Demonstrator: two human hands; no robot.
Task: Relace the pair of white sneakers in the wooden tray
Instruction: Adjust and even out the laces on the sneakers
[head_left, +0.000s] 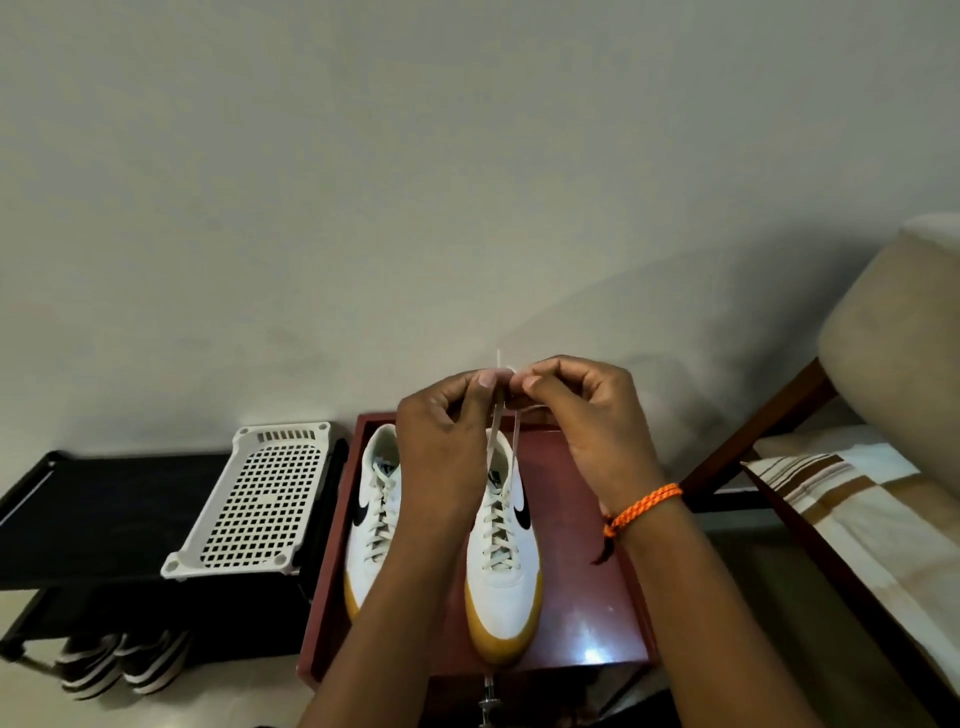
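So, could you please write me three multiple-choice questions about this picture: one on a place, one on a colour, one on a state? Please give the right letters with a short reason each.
1. Where does the white perforated plastic basket stand?
A. on the black shelf rack, left of the reddish wooden tray
B. inside the tray
C. on the chair

2. What colour is the braided wristband on the right hand?
A. blue
B. orange
C. green

3. What do the left hand and right hand do?
A. rest flat
B. pinch the white lace ends of the right-side white sneaker
C. lift the left-side white sneaker

Answers: 1 A, it sits on the rack beside the tray. 2 B, the band is orange. 3 B, both hands hold the ends above the shoe.
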